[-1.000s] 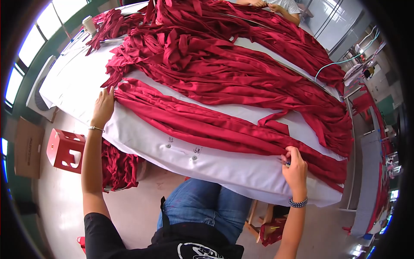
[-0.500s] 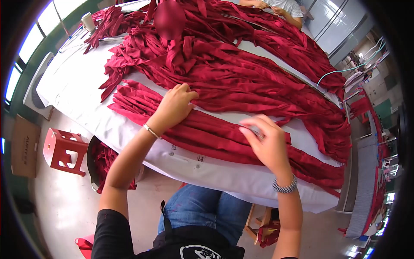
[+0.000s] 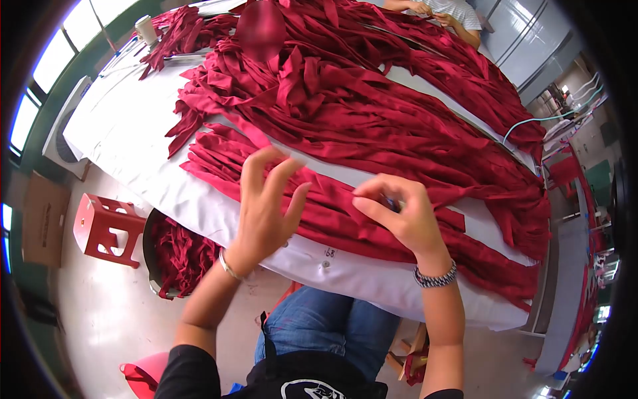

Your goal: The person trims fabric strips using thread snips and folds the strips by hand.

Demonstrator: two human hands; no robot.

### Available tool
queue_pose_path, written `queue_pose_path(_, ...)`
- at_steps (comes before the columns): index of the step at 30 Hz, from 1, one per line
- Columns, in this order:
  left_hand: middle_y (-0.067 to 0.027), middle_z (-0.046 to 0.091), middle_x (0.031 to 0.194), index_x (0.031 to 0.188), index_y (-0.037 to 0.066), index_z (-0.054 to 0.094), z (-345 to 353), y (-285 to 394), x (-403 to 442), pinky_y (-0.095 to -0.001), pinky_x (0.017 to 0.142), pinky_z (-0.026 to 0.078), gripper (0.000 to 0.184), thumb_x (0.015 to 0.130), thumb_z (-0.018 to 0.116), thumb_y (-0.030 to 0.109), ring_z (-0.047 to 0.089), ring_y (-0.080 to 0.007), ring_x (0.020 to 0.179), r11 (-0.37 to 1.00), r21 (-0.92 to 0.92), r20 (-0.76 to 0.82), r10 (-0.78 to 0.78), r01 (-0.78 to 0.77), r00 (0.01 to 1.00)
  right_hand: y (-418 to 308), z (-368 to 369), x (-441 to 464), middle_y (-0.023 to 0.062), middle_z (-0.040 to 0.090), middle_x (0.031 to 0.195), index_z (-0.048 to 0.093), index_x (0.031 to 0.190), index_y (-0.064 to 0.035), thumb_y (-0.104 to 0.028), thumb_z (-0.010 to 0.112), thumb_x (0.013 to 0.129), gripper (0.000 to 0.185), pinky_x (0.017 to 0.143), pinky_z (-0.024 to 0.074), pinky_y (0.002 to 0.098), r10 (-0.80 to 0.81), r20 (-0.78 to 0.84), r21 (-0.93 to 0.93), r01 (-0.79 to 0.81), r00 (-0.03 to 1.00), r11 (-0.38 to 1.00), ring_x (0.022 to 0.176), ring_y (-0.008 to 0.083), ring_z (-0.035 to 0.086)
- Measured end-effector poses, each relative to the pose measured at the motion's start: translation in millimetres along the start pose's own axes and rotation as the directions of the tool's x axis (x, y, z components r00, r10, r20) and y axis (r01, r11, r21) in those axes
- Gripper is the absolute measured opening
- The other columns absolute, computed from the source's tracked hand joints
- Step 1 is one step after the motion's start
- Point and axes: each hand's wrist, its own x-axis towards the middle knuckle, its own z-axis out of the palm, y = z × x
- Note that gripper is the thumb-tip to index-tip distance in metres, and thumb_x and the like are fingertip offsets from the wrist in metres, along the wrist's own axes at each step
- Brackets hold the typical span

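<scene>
Long dark-red fabric strips lie bundled along the near side of the white-covered table. Over the left part of this bundle is my left hand, its fingers spread and nothing seen in them. My right hand hovers over the middle of the bundle, thumb and forefinger brought together. Something small and dark shows inside its curled fingers, too unclear to name. Behind both hands spreads a larger heap of the same red strips.
A tub of red cloth and a red stool stand on the floor at left. A thread cone sits at the table's far left. Across the table are another person's hands. A pale hose curves at right.
My left hand has come off the strips toward me, and its fingers have spread. My right hand has shifted slightly left relative to the cloth, its thumb and forefinger closer. The whole view has shifted slightly.
</scene>
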Motion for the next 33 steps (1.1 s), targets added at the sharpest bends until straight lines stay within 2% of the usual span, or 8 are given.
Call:
queue_pose_path(2, -0.0112, 0.053, 0.09, 0.093, -0.001, 0.055, -5, 18, -42, -0.0294, 0.072, 0.044, 0.017, 0.08, 0.067, -0.002, 0.055, -0.022, 0.085, 0.907, -0.301, 0.059, -0.289, 0.293, 0.956, -20, -6, -27, -0.0009, 0.064, 0.075, 0.067, 0.088, 0.002, -0.009, 0.071, 0.085, 0.012, 0.061, 0.04, 0.0195, 0.169, -0.043, 0.191, -0.158, 0.985, 0.969, 0.069, 0.0037, 0.054)
queue_pose_path(4, -0.008, 0.058, 0.1, 0.099, -0.001, 0.056, -8, 42, -68, -0.0277, 0.08, 0.046, 0.013, 0.094, 0.057, 0.01, 0.056, -0.0152, 0.093, 0.232, -0.645, 0.606, -0.425, 0.728, 0.672, -25, -4, -49, -0.0014, 0.062, 0.073, 0.068, 0.09, 0.0013, -0.009, 0.071, 0.085, 0.012, 0.052, 0.0337, 0.0171, 0.307, -0.109, 0.317, -0.259, 0.946, 0.912, 0.061, 0.0012, 0.05)
queue_pose_path(9, -0.0132, 0.055, 0.125, 0.12, 0.001, 0.051, 15, 89, -73, -0.0387, 0.1, 0.043, 0.029, 0.097, 0.054, 0.019, 0.056, -0.023, 0.114, -0.644, -0.578, 0.799, -0.319, 0.502, 0.51, -21, 0, -94, -0.0041, 0.057, 0.064, 0.067, 0.094, 0.001, -0.01, 0.071, 0.086, 0.014, 0.044, 0.0217, 0.0179, 0.419, -0.085, 0.435, -0.344, 0.904, 0.832, 0.049, -0.0012, 0.037)
queue_pose_path(14, -0.0079, 0.06, 0.117, 0.12, 0.006, 0.054, 18, 83, -93, -0.0377, 0.097, 0.047, 0.023, 0.097, 0.055, 0.008, 0.058, -0.0181, 0.11, -0.618, -0.638, 0.751, -0.367, 0.46, 0.549, -7, 2, -125, -0.0033, 0.059, 0.069, 0.067, 0.095, 0.0018, -0.01, 0.071, 0.086, 0.016, 0.044, 0.0248, 0.0183, 0.463, -0.125, 0.456, -0.363, 0.878, 0.813, 0.051, -0.0006, 0.038)
queue_pose_path(17, -0.0057, 0.064, 0.109, 0.116, 0.004, 0.056, 7, 84, -104, -0.0288, 0.081, 0.052, 0.021, 0.095, 0.057, 0.004, 0.062, -0.0129, 0.094, -0.459, -0.668, 0.74, -0.495, 0.586, 0.455, 2, 11, -134, 0.0011, 0.062, 0.082, 0.063, 0.108, 0.0014, -0.013, 0.072, 0.086, 0.027, 0.052, 0.0354, 0.0164, 0.297, -0.265, 0.006, -0.307, 0.917, 0.952, 0.063, 0.0026, 0.051)
queue_pose_path(20, -0.005, 0.065, 0.105, 0.114, 0.002, 0.058, -1, 88, -102, -0.0274, 0.08, 0.051, 0.02, 0.094, 0.059, 0.004, 0.062, -0.0119, 0.092, -0.383, -0.669, 0.723, -0.535, 0.637, 0.437, 4, 18, -130, 0.0067, 0.056, 0.092, 0.058, 0.107, 0.001, -0.035, 0.069, 0.088, 0.042, 0.051, 0.0414, 0.0234, -0.215, -0.35, -0.613, -0.05, 0.912, 0.788, 0.066, 0.0147, 0.057)
queue_pose_path(28, -0.0068, 0.066, 0.102, 0.108, -0.003, 0.061, -17, 85, -110, -0.0304, 0.088, 0.05, 0.017, 0.092, 0.061, 0.002, 0.063, -0.0137, 0.095, -0.249, -0.663, 0.703, -0.53, 0.706, 0.473, -3, 20, -98, 0.0033, 0.051, 0.069, 0.061, 0.095, -0.0032, -0.028, 0.071, 0.081, 0.03, 0.047, 0.0396, 0.0283, -0.402, 0.185, -0.748, 0.394, 0.897, 0.534, 0.057, 0.0182, 0.05)
queue_pose_path(33, -0.0063, 0.067, 0.098, 0.103, -0.004, 0.064, -23, 82, -111, -0.0266, 0.081, 0.05, 0.013, 0.092, 0.061, 0.003, 0.063, -0.0121, 0.091, -0.163, -0.658, 0.69, -0.522, 0.735, 0.502, -11, 24, -83, 0.0029, 0.056, 0.069, 0.064, 0.09, -0.0038, -0.029, 0.075, 0.077, 0.031, 0.046, 0.0388, 0.0296, -0.399, 0.27, -0.713, 0.46, 0.876, 0.529, 0.053, 0.019, 0.049)
